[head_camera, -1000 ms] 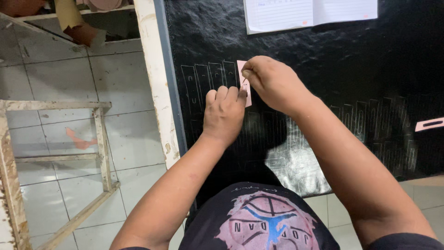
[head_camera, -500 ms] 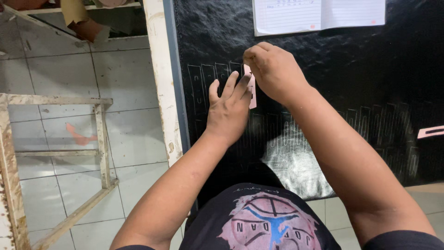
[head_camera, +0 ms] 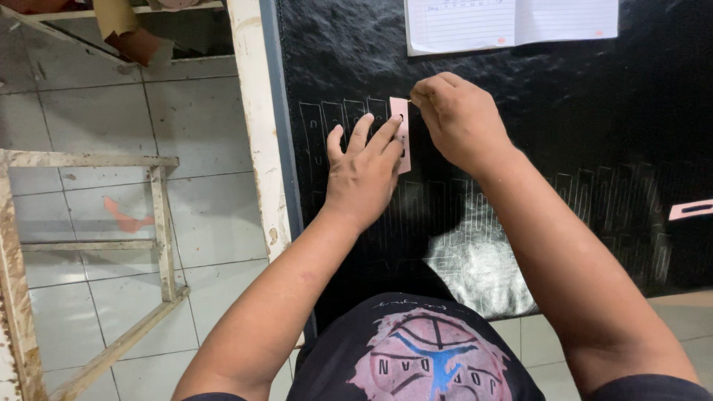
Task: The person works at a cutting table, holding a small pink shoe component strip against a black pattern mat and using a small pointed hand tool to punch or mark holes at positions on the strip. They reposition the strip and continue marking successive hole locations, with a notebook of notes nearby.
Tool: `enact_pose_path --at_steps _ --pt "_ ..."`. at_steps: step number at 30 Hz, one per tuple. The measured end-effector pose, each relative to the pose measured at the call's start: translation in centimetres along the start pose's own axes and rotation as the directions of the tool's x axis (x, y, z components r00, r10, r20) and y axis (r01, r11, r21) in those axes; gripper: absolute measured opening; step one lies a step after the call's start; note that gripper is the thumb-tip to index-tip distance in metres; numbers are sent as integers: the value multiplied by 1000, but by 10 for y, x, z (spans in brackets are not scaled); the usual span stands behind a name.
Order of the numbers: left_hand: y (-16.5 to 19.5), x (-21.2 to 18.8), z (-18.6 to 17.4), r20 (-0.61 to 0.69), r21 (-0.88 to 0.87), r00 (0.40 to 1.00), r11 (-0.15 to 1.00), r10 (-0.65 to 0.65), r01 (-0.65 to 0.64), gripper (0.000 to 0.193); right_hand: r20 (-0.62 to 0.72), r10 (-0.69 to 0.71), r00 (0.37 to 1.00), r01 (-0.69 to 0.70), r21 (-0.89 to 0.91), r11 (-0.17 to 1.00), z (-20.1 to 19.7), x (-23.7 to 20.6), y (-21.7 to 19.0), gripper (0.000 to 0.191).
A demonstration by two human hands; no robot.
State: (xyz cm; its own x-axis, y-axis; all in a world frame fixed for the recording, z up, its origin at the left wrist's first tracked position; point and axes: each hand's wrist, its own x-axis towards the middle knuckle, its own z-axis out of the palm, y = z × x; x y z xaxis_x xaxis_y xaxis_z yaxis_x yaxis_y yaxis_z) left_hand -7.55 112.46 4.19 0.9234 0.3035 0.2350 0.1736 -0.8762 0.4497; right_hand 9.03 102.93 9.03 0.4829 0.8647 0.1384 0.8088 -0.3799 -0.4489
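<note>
My left hand (head_camera: 364, 167) lies flat and open, pressing the pink card (head_camera: 401, 134) on the black sheet (head_camera: 564, 111). My right hand (head_camera: 460, 119) pinches something thin; I cannot make it out.

Wearing a black T-shirt (head_camera: 416, 356) with short sleeves. Showing a round pink and blue print (head_camera: 434, 356) on the chest

Slim pink template (head_camera: 401, 134) — slotted, upright — pressed flat on the black sheet (head_camera: 564, 111).
</note>
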Motion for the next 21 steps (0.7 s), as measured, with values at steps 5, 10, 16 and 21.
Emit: enact_pose_path --at_steps 5,10,16,21 --pt "-3 1 -2 23 -26 1000 1000 -14 14 24 14 -26 1000 25 47 999 0 -25 -3 9" --pt "-6 4 -3 18 -92 1000 996 -10 12 29 81 -24 996 14 119 993 -6 -70 -20 9" --pt "-9 5 -7 49 -137 998 990 -24 31 12 96 100 990 -113 152 982 -7 -85 -27 11" --pt "-9 6 -8 36 -156 999 988 -9 15 11 70 70 995 -81 166 983 -5 -87 -31 11"
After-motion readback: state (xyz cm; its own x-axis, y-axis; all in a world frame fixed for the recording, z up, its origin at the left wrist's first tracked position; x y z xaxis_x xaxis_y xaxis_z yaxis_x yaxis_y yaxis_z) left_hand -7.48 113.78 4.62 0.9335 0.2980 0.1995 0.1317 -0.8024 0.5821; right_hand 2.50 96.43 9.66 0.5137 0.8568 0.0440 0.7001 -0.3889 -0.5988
